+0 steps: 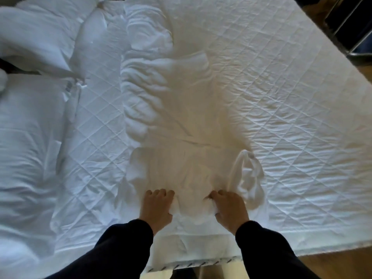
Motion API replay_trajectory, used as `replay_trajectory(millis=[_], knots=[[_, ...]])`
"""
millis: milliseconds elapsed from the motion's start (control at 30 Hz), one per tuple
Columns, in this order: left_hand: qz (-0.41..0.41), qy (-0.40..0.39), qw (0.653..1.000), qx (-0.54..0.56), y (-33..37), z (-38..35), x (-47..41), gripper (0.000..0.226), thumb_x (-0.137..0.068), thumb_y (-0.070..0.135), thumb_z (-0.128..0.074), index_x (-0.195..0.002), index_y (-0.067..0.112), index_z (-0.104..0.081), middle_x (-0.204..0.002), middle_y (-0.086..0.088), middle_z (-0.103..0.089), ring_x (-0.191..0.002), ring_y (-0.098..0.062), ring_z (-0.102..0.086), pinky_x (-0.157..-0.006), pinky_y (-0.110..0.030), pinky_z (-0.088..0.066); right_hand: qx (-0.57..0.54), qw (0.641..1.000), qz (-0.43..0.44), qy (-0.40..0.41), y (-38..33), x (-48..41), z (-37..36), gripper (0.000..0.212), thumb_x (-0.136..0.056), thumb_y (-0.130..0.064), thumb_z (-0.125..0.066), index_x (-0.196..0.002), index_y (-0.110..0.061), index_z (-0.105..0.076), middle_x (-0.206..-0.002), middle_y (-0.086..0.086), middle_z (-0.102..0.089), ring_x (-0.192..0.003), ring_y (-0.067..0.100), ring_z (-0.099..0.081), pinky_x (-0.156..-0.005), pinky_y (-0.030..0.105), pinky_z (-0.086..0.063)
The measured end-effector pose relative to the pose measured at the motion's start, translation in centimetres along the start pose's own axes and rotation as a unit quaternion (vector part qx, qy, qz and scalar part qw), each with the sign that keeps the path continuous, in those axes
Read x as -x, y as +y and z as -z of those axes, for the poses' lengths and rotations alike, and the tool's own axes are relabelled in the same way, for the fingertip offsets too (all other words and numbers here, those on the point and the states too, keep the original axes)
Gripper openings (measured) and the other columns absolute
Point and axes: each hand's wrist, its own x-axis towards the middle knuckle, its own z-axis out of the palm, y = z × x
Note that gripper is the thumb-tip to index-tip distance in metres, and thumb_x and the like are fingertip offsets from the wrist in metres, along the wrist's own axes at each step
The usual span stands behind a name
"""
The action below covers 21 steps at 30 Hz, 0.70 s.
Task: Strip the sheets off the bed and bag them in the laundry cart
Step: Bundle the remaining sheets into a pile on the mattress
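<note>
We see two hands: our left hand (157, 206) and right hand (229, 208) each curl tight on the one white sheet (181, 137), bunched in soft folds mid-bed by the near edge. It lies on a pad (281, 97) stitched in diamonds. At least two puffy pillows (26, 137) sit left, cut off at the edge.

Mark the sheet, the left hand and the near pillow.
sheet (181, 109): head view, on its bunched middle.
left hand (156, 207): head view, on the back of the hand.
near pillow (26, 150): head view, on the middle of its top.
</note>
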Motion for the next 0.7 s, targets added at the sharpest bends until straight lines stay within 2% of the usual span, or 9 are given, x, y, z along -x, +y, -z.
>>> replay_trajectory(millis=[100, 167, 233, 267, 333, 400, 467, 600, 700], knots=[[0.019, -0.012, 1.0, 0.009, 1.8, -0.2, 3.7, 0.05, -0.025, 0.026, -0.077, -0.074, 0.019, -0.066, -0.06, 0.003, -0.059, -0.05, -0.022, -0.058, -0.051, -0.03, -0.043, 0.021, 0.998, 0.032, -0.059, -0.4, 2.6, 0.6, 0.047, -0.07, -0.018, -0.067, -0.114, -0.034, -0.06, -0.096, -0.004, -0.067, -0.089, 0.021, -0.067, -0.078, 0.03, -0.049], [0.023, -0.016, 1.0, 0.009, 2.8, 0.2, 5.5, 0.048, -0.027, 0.028, -0.078, -0.072, 0.02, -0.065, -0.058, 0.003, -0.058, -0.049, -0.021, -0.058, -0.051, -0.029, -0.043, 0.032, 0.993, 0.062, -0.092, -0.2, 3.8, 1.3, 0.05, -0.08, -0.019, -0.055, -0.127, -0.035, -0.052, -0.112, -0.003, -0.065, -0.103, 0.024, -0.063, -0.087, 0.032, -0.047], [0.04, -0.019, 0.999, 0.007, 3.2, 1.1, 6.6, 0.043, -0.032, 0.032, -0.077, -0.072, 0.021, -0.065, -0.058, 0.004, -0.058, -0.05, -0.02, -0.059, -0.053, -0.029, -0.043, 0.048, 0.987, 0.086, -0.129, -0.2, 4.1, 2.7, 0.053, -0.081, -0.02, -0.052, -0.131, -0.036, -0.047, -0.116, -0.002, -0.064, -0.108, 0.024, -0.062, -0.089, 0.034, -0.05], [0.053, -0.023, 0.998, 0.017, 3.2, 1.8, 6.8, 0.039, -0.04, 0.034, -0.075, -0.075, 0.021, -0.065, -0.062, 0.004, -0.061, -0.056, -0.021, -0.062, -0.057, -0.03, -0.044, 0.054, 0.984, 0.094, -0.143, -0.1, 3.8, 3.6, 0.053, -0.081, -0.022, -0.053, -0.132, -0.036, -0.046, -0.116, -0.001, -0.065, -0.108, 0.024, -0.062, -0.088, 0.035, -0.051], [0.075, -0.001, 0.996, 0.045, 2.7, 3.9, 6.3, 0.036, -0.061, 0.034, -0.066, -0.095, 0.022, -0.065, -0.082, 0.002, -0.067, -0.08, -0.023, -0.066, -0.074, -0.033, -0.043, 0.079, 0.981, 0.1, -0.149, 0.1, 2.4, 5.5, 0.052, -0.081, -0.027, -0.056, -0.131, -0.036, -0.047, -0.112, 0.001, -0.067, -0.106, 0.025, -0.063, -0.085, 0.035, -0.051], [0.09, 0.028, 0.994, 0.053, 1.6, 6.0, 4.6, 0.042, -0.074, 0.031, -0.059, -0.115, 0.022, -0.059, -0.103, 0.001, -0.067, -0.102, -0.023, -0.06, -0.088, -0.034, -0.036, 0.092, 0.981, 0.09, -0.147, 0.1, 0.4, 8.1, 0.051, -0.08, -0.029, -0.06, -0.13, -0.031, -0.048, -0.114, 0.005, -0.065, -0.107, 0.026, -0.062, -0.083, 0.033, -0.049], [0.107, 0.06, 0.991, 0.055, 0.1, 8.6, 2.3, 0.042, -0.078, 0.03, -0.055, -0.119, 0.02, -0.057, -0.107, 0.0, -0.067, -0.105, -0.023, -0.058, -0.088, -0.034, -0.033, 0.088, 0.984, 0.075, -0.133, 0.0, -2.0, 10.9, 0.054, -0.08, -0.029, -0.06, -0.133, -0.028, -0.047, -0.12, 0.006, -0.062, -0.11, 0.026, -0.06, -0.084, 0.031, -0.046], [0.094, 0.108, 0.989, 0.047, -3.6, 11.6, -2.7, 0.029, -0.084, 0.031, -0.048, -0.108, 0.018, -0.059, -0.093, 0.002, -0.068, -0.093, -0.023, -0.058, -0.075, -0.033, -0.026, 0.104, 0.989, 0.081, -0.069, 0.1, -8.0, 14.7, 0.05, -0.081, -0.027, -0.057, -0.13, -0.027, -0.046, -0.12, 0.001, -0.062, -0.112, 0.024, -0.058, -0.084, 0.032, -0.038], [0.104, 0.135, 0.984, 0.055, -6.1, 12.1, -7.1, 0.024, -0.09, 0.029, -0.048, -0.111, 0.021, -0.057, -0.103, 0.003, -0.064, -0.104, -0.023, -0.055, -0.087, -0.039, -0.029, 0.182, 0.979, 0.091, 0.029, 0.7, -13.3, 15.2, 0.043, -0.083, -0.023, -0.055, -0.126, -0.025, -0.048, -0.113, 0.004, -0.06, -0.107, 0.026, -0.057, -0.084, 0.036, -0.035]])
